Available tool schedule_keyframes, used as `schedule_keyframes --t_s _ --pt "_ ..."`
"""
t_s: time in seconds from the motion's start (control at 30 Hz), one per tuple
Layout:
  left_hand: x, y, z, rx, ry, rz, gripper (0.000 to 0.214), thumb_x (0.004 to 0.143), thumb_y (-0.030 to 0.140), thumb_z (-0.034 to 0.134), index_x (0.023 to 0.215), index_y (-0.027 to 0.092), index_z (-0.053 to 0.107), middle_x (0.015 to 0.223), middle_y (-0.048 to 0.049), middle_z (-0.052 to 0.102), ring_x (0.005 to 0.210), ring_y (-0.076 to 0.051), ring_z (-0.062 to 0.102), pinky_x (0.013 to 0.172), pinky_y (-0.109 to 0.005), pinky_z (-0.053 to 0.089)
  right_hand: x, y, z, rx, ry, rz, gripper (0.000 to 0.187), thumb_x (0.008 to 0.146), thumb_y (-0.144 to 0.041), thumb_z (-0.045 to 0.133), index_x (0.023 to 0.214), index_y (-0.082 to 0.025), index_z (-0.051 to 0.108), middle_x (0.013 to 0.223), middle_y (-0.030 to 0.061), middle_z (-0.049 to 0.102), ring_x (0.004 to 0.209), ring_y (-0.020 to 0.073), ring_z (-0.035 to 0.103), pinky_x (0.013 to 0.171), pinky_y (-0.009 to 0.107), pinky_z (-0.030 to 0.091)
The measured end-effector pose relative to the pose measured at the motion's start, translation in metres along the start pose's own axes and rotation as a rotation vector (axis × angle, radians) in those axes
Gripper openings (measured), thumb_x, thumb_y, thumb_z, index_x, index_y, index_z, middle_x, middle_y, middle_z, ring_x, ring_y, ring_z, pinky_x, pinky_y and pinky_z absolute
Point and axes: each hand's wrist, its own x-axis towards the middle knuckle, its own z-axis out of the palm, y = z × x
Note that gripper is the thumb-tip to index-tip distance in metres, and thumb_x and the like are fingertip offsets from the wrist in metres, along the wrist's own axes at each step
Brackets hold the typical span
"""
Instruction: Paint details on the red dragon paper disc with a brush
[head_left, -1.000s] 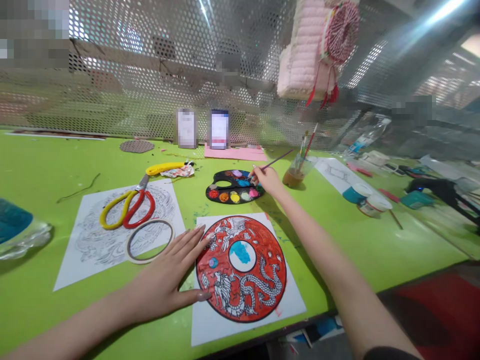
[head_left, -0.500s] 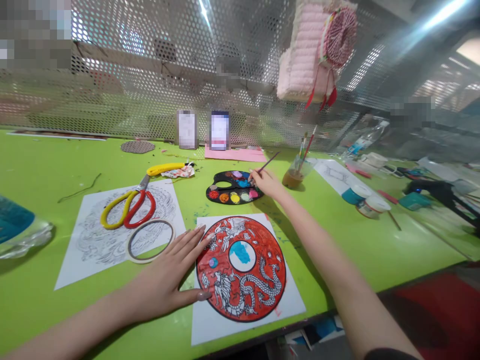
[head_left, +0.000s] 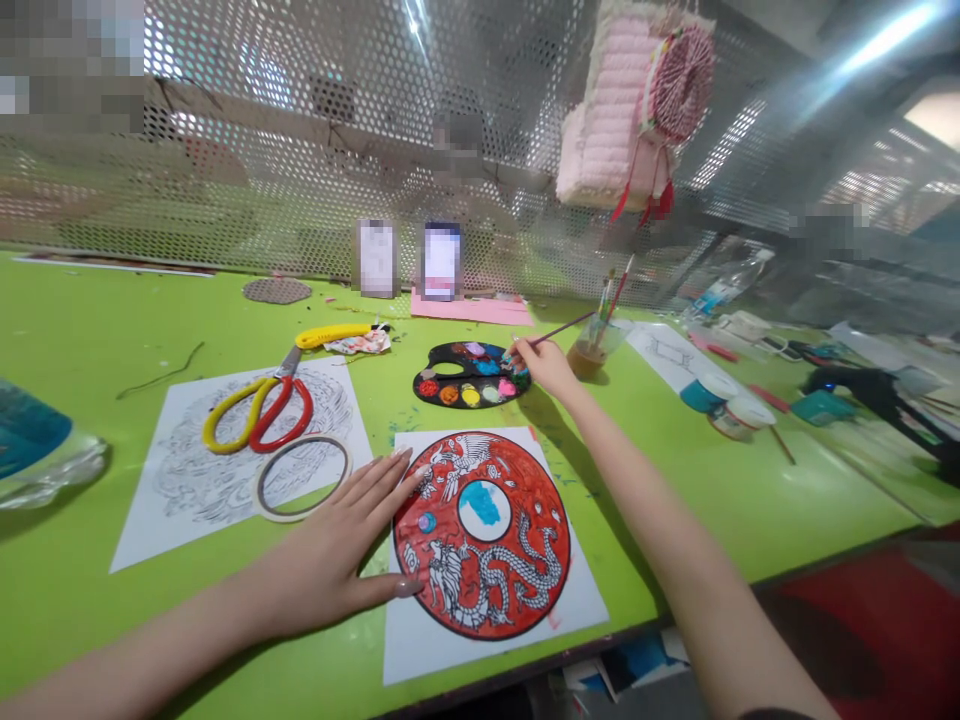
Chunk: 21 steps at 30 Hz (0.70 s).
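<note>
**A:** Working left to right, we start at a clear glass vessel with blue inside (head_left: 41, 455), at the edge of the green bench (head_left: 82, 600). Next comes a line-drawn sheet (head_left: 180, 490) carrying yellow-and-red scissors (head_left: 259, 415) and a roll of tape (head_left: 304, 518).

**B:** Then we reach the left hand (head_left: 322, 570), spread flat, its thumb and fingertips against the rim of a red dragon disc (head_left: 517, 480) on its own paper sheet.

**A:** And the right hand (head_left: 544, 365)?

**B:** It pinches a thin paintbrush (head_left: 559, 330), the tip down at the right edge of a round paint palette (head_left: 431, 375). We think the tip is at the paint, though the fingers partly hide it, so we can't swear to contact.

**A:** So we judge the step in hand to be loading colour. The disc's pale centre, with its blue patch, calls for a charged brush and a steady left hand.

**B:** Farther right we see a cup of brushes (head_left: 589, 360) and paint pots (head_left: 724, 410).
</note>
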Motion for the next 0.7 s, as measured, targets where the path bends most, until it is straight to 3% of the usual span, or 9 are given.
schedule_keyframes --t_s 0.2,0.47,0.7 --pt "0.002 0.001 0.001 -0.018 0.048 0.019 0.094 0.087 0.070 0.050 0.156 0.029 0.000 0.162 -0.0095 0.016 0.146 -0.036 0.025 0.114 -0.057 0.036 0.008 -0.002 0.011 0.010 -0.029 0.054 0.028 0.097 -0.037 0.057 0.111 -0.013 0.063 0.102 0.0061 0.066 0.084 0.0156 0.065 0.075 0.034 0.057" --pt "-0.001 0.001 -0.002 -0.028 0.019 0.017 0.093 0.088 0.070 0.048 0.156 0.029 0.001 0.162 -0.0099 0.015 0.147 -0.036 0.023 0.115 -0.058 0.034 0.007 -0.009 0.013 0.099 -0.051 0.085 0.025 0.097 -0.036 0.058 0.104 -0.013 0.064 0.095 0.0042 0.066 0.077 0.0132 0.065 0.069 0.030 0.057" --pt "0.001 0.002 -0.003 -0.039 -0.016 -0.004 0.092 0.088 0.071 0.047 0.156 0.028 0.002 0.162 -0.0104 0.013 0.147 -0.037 0.020 0.113 -0.061 0.033 -0.019 -0.034 -0.007 0.379 -0.063 0.027 0.029 0.098 -0.041 0.054 0.096 -0.012 0.062 0.080 0.0003 0.062 0.061 0.0090 0.057 0.057 0.024 0.051"
